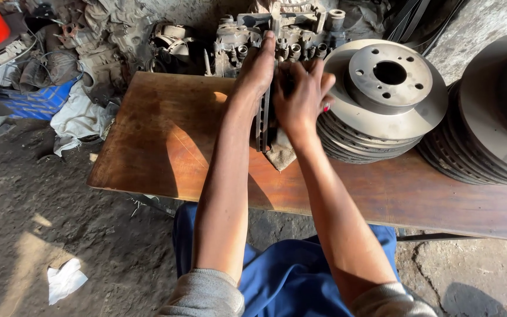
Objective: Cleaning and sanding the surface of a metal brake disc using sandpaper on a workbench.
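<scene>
A brake disc (263,120) stands on edge on the wooden bench (165,135), seen edge-on between my two hands. My left hand (257,67) lies flat against the disc's left face, fingers stretched away from me. My right hand (301,94) presses a dirty cloth (280,154) against the disc's right face; the cloth's corner hangs out below the hand. Right beside my right hand lies a stack of brake discs (382,97), flat on the bench.
Another stack of brake discs (494,117) fills the right edge. Grimy engine parts (277,35) and rags pile up behind the bench. A white cloth (80,114) and blue crate (36,103) sit at left. White paper (64,279) lies on the dirt floor.
</scene>
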